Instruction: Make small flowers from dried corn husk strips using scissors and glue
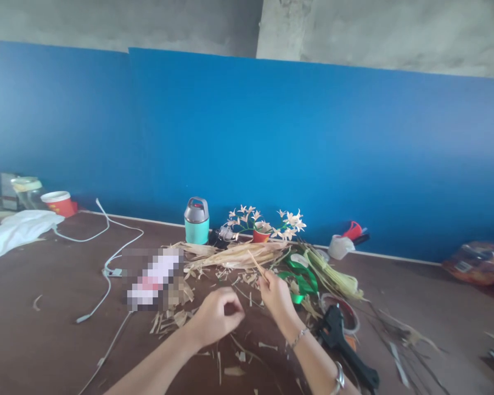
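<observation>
My right hand (275, 296) is closed round a thin, pale tan stick-like piece (256, 261), which points up and to the left from the fingers. To its left, my left hand (220, 315) is curled into a ring with thumb and fingertips together; whether something small is pinched there is hidden. Just beyond both hands lies a bundle of dried, straw-coloured husks (239, 255). Cut scraps of husk (234, 371) are scattered under and around the hands. A black glue gun (346, 345) rests beside my right forearm.
Behind the husks stand a turquoise container (197, 230) and cream artificial flowers (290, 222). Green ribbon (310, 280), pale green stems (333, 271) and a tape roll (354, 318) lie to the right. A white cable (107, 280) crosses the left side. A blue panel (271, 137) borders the table.
</observation>
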Demonstrator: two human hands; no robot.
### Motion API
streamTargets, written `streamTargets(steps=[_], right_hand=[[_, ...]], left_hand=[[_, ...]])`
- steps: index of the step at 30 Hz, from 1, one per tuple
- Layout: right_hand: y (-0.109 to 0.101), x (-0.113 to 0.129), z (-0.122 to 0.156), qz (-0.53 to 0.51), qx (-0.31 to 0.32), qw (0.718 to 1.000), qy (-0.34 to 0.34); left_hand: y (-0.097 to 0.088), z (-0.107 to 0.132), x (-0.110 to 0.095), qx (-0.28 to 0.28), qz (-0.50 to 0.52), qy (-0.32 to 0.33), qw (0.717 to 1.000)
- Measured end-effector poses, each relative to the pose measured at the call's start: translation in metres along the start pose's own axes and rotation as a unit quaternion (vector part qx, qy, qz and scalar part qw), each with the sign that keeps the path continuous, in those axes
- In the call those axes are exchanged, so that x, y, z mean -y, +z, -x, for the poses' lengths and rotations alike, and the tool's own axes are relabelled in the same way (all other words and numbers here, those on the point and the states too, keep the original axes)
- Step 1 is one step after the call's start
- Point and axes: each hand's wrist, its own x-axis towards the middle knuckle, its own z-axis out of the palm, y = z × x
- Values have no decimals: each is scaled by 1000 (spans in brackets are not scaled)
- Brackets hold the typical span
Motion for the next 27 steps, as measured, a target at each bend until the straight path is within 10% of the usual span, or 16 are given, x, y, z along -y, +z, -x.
streamTargets(steps=[5,12,18,23,27], right_hand=[[-2,-3,-2,17,-9,1000,3],[-12,2,-6,-19,-36,999,33],[-13,12,-4,-126,51,990,43],[-11,26,5,-228,217,944,100],[-7,35,10,-264,228,924,158]], left_hand=[[-6,11,-9,210,-118,90,966],[3,19,-9,263,-172,139,939],[-1,5,-6,94,72,-38,992],[-3,-9,8,-40,280,-157,946],[-1,-9,9,-48,340,-162,925]])
